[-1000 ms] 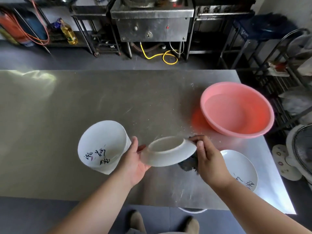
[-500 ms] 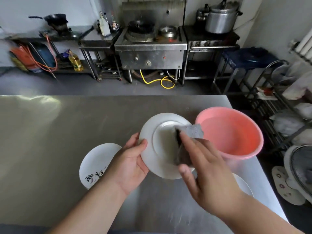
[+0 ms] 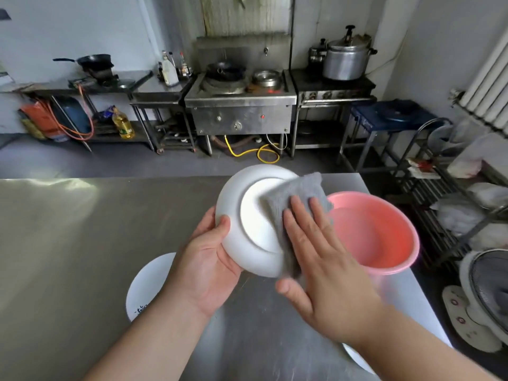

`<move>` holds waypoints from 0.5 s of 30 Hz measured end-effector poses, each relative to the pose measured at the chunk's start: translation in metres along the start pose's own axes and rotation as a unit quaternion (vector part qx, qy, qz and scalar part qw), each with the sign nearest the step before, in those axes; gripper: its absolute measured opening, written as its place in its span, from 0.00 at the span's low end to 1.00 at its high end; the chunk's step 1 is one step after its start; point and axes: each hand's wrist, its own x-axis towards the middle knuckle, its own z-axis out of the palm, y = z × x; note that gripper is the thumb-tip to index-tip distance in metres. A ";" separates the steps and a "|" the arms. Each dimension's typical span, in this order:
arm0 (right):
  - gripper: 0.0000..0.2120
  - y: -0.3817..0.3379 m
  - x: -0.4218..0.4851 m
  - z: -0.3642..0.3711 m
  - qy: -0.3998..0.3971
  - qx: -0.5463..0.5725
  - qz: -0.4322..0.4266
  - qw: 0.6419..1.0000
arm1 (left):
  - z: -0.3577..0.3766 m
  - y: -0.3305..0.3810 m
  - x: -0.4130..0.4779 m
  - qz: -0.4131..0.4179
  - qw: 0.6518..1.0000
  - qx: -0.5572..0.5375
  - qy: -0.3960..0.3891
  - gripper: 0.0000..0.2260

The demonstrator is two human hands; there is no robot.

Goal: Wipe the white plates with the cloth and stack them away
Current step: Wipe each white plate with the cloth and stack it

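Nearest you, at 5 o'clock, the near plate [image 3: 357,360] peeks out beneath your right forearm. At 7 o'clock the lettered plate [image 3: 145,287] lies flat on the table [image 3: 68,243], partly behind your left wrist. Your left hand [image 3: 209,265] grips the held plate [image 3: 247,215] by its rim, tilted above the table, underside toward you. Your right hand [image 3: 324,265], fingers straight, presses the grey cloth [image 3: 291,199] against that underside. The pink basin [image 3: 384,237] sits at 3 o'clock of it, and the stove [image 3: 242,111] stands at 12.

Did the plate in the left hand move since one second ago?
Yes. The plate went up and forward: before it was short of the pink basin, now level with its left rim.
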 end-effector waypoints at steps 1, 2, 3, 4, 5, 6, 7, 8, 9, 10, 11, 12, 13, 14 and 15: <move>0.45 -0.010 -0.010 0.004 -0.001 0.006 -0.011 1.000 | 0.001 0.002 0.002 0.006 1.000 -0.005 0.008 0.22; 0.46 -0.020 -0.018 0.007 -0.003 0.010 -0.028 1.000 | 0.002 0.002 0.002 0.008 1.000 -0.006 0.014 0.22; 0.46 -0.029 -0.024 0.009 -0.004 0.013 -0.045 0.999 | 0.004 0.001 0.001 0.006 1.000 -0.004 0.015 0.21; 0.45 -0.035 -0.024 0.008 -0.004 0.015 -0.061 0.998 | 0.006 -0.002 0.000 0.003 1.000 -0.001 0.012 0.20; 0.45 -0.038 -0.021 0.007 -0.004 0.013 -0.076 0.997 | 0.007 -0.004 -0.002 0.000 1.000 0.002 0.008 0.18; 0.44 -0.037 -0.014 0.004 -0.005 0.005 -0.089 0.996 | 0.008 -0.007 -0.005 -0.005 1.000 0.000 0.002 0.17; 0.44 -0.033 -0.005 -0.001 -0.007 -0.004 -0.098 0.995 | 0.009 -0.009 -0.008 -0.010 1.000 -0.007 -0.007 0.16; 0.43 -0.028 0.005 -0.006 -0.007 -0.013 -0.102 0.995 | 0.010 -0.010 -0.010 -0.013 1.000 -0.011 -0.022 0.17; 0.43 -0.021 0.013 -0.010 -0.004 -0.021 -0.097 0.995 | 0.010 -0.009 -0.013 -0.011 0.999 -0.006 -0.040 0.18; 0.43 -0.015 0.021 -0.015 0.000 -0.029 -0.081 0.996 | 0.010 -0.006 -0.014 -0.003 0.998 0.008 -0.057 0.17; 0.43 -0.009 0.025 -0.019 0.006 -0.038 -0.060 0.997 | 0.011 -0.002 -0.015 0.007 0.997 0.022 -0.067 0.17; 0.44 -0.004 0.027 -0.022 0.012 -0.044 -0.038 0.998 | 0.011 0.003 -0.015 0.017 0.997 0.032 -0.070 0.18; 0.44 -0.001 0.025 -0.024 0.018 -0.045 -0.020 0.999 | 0.012 0.007 -0.015 0.024 0.997 0.038 -0.067 0.19; 0.44 0.000 0.020 -0.022 0.027 -0.040 -0.007 0.999 | 0.015 0.010 -0.017 0.030 0.997 0.040 -0.065 0.19; 0.45 -0.001 0.012 -0.020 0.035 -0.033 -0.001 0.999 | 0.017 0.013 -0.018 0.033 0.996 0.039 -0.069 0.19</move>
